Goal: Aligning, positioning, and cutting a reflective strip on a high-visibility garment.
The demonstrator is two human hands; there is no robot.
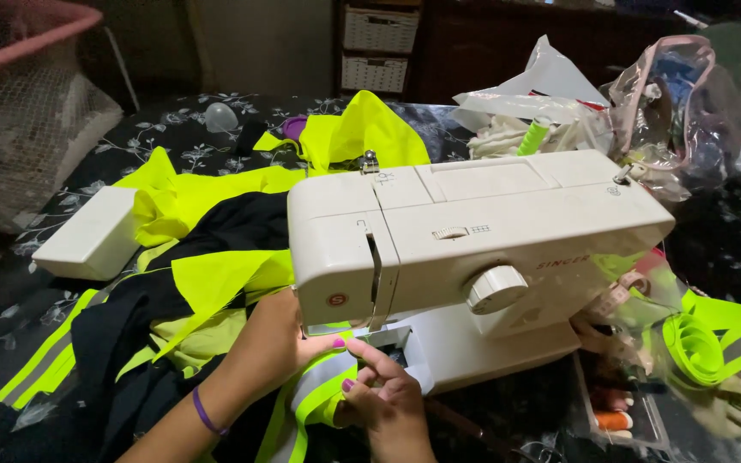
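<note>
- The left hand (280, 347) lies flat with fingers spread loose on the neon yellow fabric (216, 279) beside the needle area of the white sewing machine (473, 249)
- The right hand (388, 399) pinches the yellow strip with grey reflective tape (319, 386) just in front of the presser foot, which is hidden
- To do this well, I judge, keep the strip flat and straight and fingertips clear of the needle
- A clear plastic box (623, 411) at lower right holds thread spools, one orange
- Plastic bags (645, 94) behind the machine hold cloth; wicker baskets (376, 47) farther back, contents unseen
</note>
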